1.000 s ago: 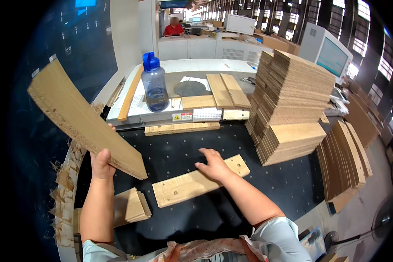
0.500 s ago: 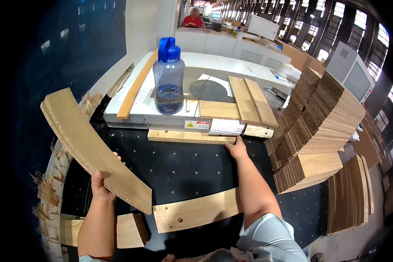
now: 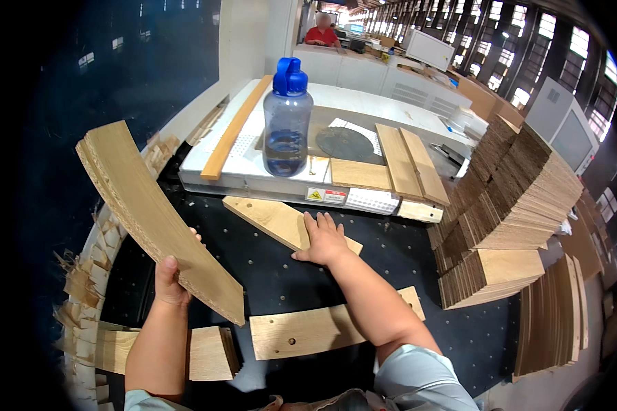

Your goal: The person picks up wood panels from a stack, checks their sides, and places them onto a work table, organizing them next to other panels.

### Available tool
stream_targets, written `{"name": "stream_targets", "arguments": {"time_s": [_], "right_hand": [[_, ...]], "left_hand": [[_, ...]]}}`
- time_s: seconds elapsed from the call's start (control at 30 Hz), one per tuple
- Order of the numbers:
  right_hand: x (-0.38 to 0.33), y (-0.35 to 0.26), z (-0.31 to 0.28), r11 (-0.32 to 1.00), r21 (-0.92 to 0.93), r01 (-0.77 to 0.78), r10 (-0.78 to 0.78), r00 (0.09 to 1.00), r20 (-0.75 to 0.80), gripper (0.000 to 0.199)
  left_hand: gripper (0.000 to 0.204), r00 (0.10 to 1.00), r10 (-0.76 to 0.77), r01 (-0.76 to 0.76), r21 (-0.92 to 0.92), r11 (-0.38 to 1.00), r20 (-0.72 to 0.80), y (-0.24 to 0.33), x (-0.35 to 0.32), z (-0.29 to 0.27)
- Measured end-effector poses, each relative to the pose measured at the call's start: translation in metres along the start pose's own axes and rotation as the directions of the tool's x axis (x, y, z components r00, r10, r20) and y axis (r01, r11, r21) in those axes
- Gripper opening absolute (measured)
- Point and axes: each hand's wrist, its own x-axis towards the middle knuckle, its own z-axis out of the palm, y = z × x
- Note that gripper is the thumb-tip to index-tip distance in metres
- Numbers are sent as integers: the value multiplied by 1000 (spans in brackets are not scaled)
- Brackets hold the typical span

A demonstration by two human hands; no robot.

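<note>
My left hand (image 3: 171, 284) is closed round a pair of long wood-grain boards (image 3: 158, 212), held tilted above the left of the black table, with rough chipboard edges showing. My right hand (image 3: 324, 240) rests with fingers spread on a pale board (image 3: 267, 218). That board lies aslant on the table, a hole showing near its far left end. Nearer to me a separate board (image 3: 308, 330) with several drilled holes lies flat, partly covered by my right forearm. Beside my left forearm sits a short stack of boards (image 3: 209, 353).
A white machine ledge (image 3: 253, 179) bounds the table's far side, bearing a blue-capped bottle (image 3: 288, 130), a wooden strip (image 3: 236, 130) and several boards (image 3: 399, 161). Tall board stacks (image 3: 507, 198) stand at right, with more boards (image 3: 548, 315) beside them. Offcuts (image 3: 82, 281) line the left edge. A person in red (image 3: 322, 35) sits far back.
My right hand has moved left and toward me. The board along the machine ledge has swung aslant, its right end nearer me. My left hand still holds its boards.
</note>
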Motion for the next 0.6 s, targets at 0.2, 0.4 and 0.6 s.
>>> {"name": "stream_targets", "arguments": {"time_s": [0.2,0.4,0.6], "right_hand": [[20,3,7,995,65,82,-82,997,-15,96],[-29,56,2,937,113,330,-329,944,-29,82],[-68,105,13,945,184,270,-249,960,-131,41]], "left_hand": [[80,999,-25,24,-22,999,-38,6,-3,7],[75,1000,-10,11,49,999,-22,0,-5,3],[81,1000,-25,24,203,979,5,11,1,30]]}}
